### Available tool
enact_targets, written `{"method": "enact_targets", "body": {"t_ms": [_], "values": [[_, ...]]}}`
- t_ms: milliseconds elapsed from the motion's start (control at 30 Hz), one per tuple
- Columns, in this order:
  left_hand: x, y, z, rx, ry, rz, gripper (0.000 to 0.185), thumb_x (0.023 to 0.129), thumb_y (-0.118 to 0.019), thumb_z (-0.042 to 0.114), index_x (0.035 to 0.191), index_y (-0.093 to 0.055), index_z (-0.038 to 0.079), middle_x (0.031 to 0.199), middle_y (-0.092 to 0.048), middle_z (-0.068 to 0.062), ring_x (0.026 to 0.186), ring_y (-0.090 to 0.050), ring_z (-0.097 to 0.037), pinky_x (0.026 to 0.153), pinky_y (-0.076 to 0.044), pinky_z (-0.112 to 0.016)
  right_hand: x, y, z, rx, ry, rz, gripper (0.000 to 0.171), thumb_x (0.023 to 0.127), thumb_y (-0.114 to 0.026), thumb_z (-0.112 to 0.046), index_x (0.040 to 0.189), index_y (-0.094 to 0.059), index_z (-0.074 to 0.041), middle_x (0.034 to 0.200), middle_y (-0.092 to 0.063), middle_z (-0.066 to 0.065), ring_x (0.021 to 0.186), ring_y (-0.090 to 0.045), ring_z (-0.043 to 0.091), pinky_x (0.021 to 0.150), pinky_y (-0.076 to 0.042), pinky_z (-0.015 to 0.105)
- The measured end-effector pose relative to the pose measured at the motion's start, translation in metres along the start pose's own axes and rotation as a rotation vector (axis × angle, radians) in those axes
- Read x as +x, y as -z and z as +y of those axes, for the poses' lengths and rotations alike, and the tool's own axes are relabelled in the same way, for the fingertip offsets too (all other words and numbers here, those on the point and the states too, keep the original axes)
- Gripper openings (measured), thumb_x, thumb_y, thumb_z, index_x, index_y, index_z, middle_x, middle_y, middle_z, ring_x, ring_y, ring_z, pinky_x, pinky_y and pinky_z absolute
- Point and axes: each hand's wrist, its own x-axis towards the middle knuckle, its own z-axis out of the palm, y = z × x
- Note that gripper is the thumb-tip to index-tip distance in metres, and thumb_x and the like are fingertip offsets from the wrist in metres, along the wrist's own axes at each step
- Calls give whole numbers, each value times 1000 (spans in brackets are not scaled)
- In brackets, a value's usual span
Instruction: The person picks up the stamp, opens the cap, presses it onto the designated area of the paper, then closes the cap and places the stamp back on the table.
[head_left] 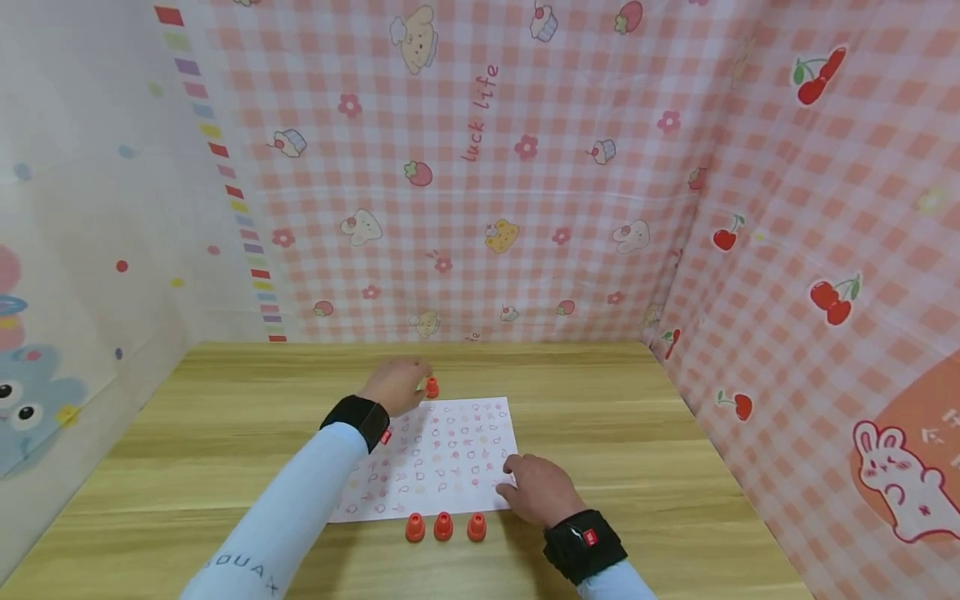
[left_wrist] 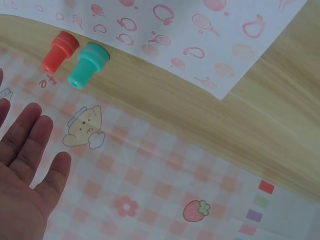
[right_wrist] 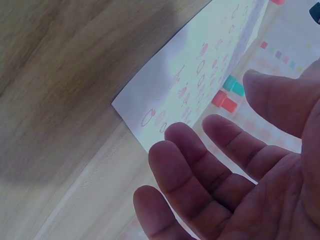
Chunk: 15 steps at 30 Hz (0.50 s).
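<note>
A white paper (head_left: 453, 454) printed with rows of small pink and red pictures, rackets among them, lies on the table. My left hand (head_left: 393, 385) is over its back edge, beside a red toy stamp (head_left: 432, 387). In the left wrist view a green stamp (left_wrist: 90, 65) stands next to that red one, and the fingers are extended and apart from both. The left hand covers most of the green stamp in the head view. My right hand (head_left: 542, 492) hovers at the paper's right edge, fingers loosely bent and holding nothing.
Three red stamps (head_left: 443, 526) stand in a row along the paper's near edge. The wooden table (head_left: 615, 417) ends at a pink checked cloth (head_left: 480, 275) behind, with cloth walls at left and right. Both wrists wear black bands.
</note>
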Motion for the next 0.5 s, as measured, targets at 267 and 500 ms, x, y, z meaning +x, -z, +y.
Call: {"method": "enact_targets", "body": {"t_ms": [267,500], "values": [[-15,5,4,-33,12,-12,33,89,-76,18,119,-66,8,108,-69,-8,93,-63,-24,88,-52,-41,1,-1,0,18,10,26,28,90,-73,-29,106,-69,-6,81,-63,3,71,-53,18,71,-49,39],[-31,7,9,-35,-18,22,33,87,-77,18,117,-67,8,107,-69,-9,97,-65,-28,90,-50,-46,3,-2,0,32,7,27,28,91,-72,-29,107,-69,-6,80,-62,2,70,-52,17,71,-49,38]]}}
